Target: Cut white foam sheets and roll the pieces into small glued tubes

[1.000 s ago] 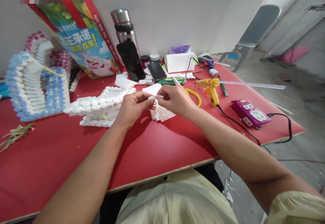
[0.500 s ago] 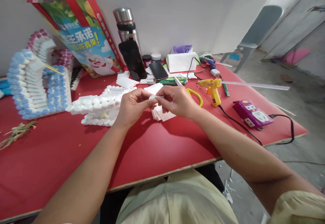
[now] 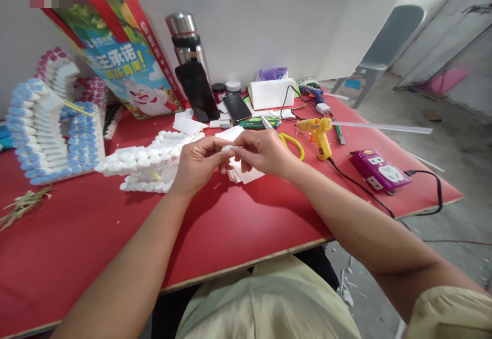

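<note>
My left hand [image 3: 198, 164] and my right hand [image 3: 264, 150] meet above the red table [image 3: 115, 236], both pinching a small white paper piece [image 3: 229, 148] between fingertips. Under the hands lies a stack of white paper pieces [image 3: 246, 171]. Just left of my left hand sits a white craft model of rolled paper pieces [image 3: 148, 161].
A blue-and-white craft model [image 3: 49, 131] stands at the far left. Yellow scissors [image 3: 292, 142], a yellow glue gun [image 3: 320, 133] and a purple power strip [image 3: 377, 170] lie to the right. A printed bag [image 3: 123, 67], flask [image 3: 188, 39], phones and a white box [image 3: 272, 93] line the wall.
Both hands have stayed together on the small white piece, with only slight finger shifts. The view has shifted a little.
</note>
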Demonstrator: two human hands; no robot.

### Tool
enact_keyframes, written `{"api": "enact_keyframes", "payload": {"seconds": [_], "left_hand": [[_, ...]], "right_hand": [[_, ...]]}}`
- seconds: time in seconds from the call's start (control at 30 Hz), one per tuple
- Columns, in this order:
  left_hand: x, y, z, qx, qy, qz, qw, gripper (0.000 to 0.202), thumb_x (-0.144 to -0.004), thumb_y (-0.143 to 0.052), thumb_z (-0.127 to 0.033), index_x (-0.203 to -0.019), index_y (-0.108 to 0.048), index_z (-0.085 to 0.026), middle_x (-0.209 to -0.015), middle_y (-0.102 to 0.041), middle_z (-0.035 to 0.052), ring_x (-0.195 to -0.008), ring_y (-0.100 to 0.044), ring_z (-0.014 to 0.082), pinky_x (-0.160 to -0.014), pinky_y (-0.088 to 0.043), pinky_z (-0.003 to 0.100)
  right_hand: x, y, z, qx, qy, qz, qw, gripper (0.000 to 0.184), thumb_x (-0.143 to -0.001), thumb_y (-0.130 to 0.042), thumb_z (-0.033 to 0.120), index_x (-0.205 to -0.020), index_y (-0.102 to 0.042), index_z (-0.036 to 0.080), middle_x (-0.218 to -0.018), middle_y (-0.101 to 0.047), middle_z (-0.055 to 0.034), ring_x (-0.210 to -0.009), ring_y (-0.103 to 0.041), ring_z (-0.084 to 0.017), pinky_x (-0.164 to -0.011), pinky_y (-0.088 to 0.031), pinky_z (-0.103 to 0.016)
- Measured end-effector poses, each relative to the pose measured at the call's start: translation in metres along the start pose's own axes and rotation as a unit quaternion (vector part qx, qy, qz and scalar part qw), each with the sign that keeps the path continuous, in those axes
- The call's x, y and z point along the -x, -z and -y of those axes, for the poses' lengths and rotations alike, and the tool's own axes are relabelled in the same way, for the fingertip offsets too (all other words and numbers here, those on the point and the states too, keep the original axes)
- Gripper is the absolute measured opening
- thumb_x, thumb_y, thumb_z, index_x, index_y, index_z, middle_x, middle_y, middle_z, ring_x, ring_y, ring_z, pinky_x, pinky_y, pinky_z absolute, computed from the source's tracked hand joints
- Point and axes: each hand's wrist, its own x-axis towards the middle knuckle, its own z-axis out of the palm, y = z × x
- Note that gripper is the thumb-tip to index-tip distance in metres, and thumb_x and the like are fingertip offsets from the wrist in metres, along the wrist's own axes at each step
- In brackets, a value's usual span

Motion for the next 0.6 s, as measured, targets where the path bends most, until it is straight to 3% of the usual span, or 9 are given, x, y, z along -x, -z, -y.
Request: {"api": "enact_keyframes", "payload": {"seconds": [0.1,0.23,0.37,0.6], "left_hand": [[0.0005,-0.0013,-0.0002,-0.001,-0.001,-0.019,1.0,0.02,-0.078,-0.081,-0.029,-0.088,-0.075,-0.014,-0.06,-0.066,-0.0015,-0.048,-0.061,0.0112,-0.052,-0.057,0.025],[0.0016,-0.003,-0.0009,-0.015,-0.005,-0.037,0.999,0.016,-0.078,-0.08,-0.027,-0.086,-0.074,-0.014,-0.057,-0.063,-0.0035,-0.045,-0.058,0.0099,-0.052,-0.056,0.024],[0.0024,-0.0027,-0.002,-0.055,-0.02,-0.051,0.997,0.015,-0.075,-0.082,-0.025,-0.082,-0.073,-0.015,-0.061,-0.067,-0.0022,-0.046,-0.06,0.0099,-0.045,-0.048,0.02],[0.0037,0.0004,0.0039,-0.124,-0.055,-0.05,0.99,0.015,-0.073,-0.084,-0.025,-0.076,-0.072,-0.016,-0.061,-0.065,-0.0034,-0.048,-0.055,0.0086,-0.046,-0.042,0.021]], "right_hand": [[-0.0013,-0.0027,-0.0017,-0.069,-0.021,-0.012,0.997,0.021,-0.093,-0.064,0.034,-0.085,-0.062,0.014,-0.068,-0.066,0.0002,-0.052,-0.067,-0.012,-0.048,-0.05,-0.021],[-0.0017,-0.0044,-0.0003,-0.04,-0.015,-0.041,0.998,0.021,-0.093,-0.065,0.032,-0.081,-0.063,0.014,-0.062,-0.063,0.0019,-0.051,-0.067,-0.011,-0.047,-0.05,-0.019],[-0.0017,-0.0032,-0.002,-0.085,-0.018,-0.005,0.996,0.02,-0.094,-0.064,0.032,-0.086,-0.064,0.014,-0.064,-0.066,0.001,-0.057,-0.07,-0.013,-0.053,-0.056,-0.022],[-0.0012,-0.0013,-0.0068,-0.122,-0.032,0.037,0.991,0.027,-0.094,-0.065,0.039,-0.089,-0.065,0.013,-0.066,-0.069,-0.0009,-0.059,-0.073,-0.014,-0.057,-0.061,-0.025]]}}
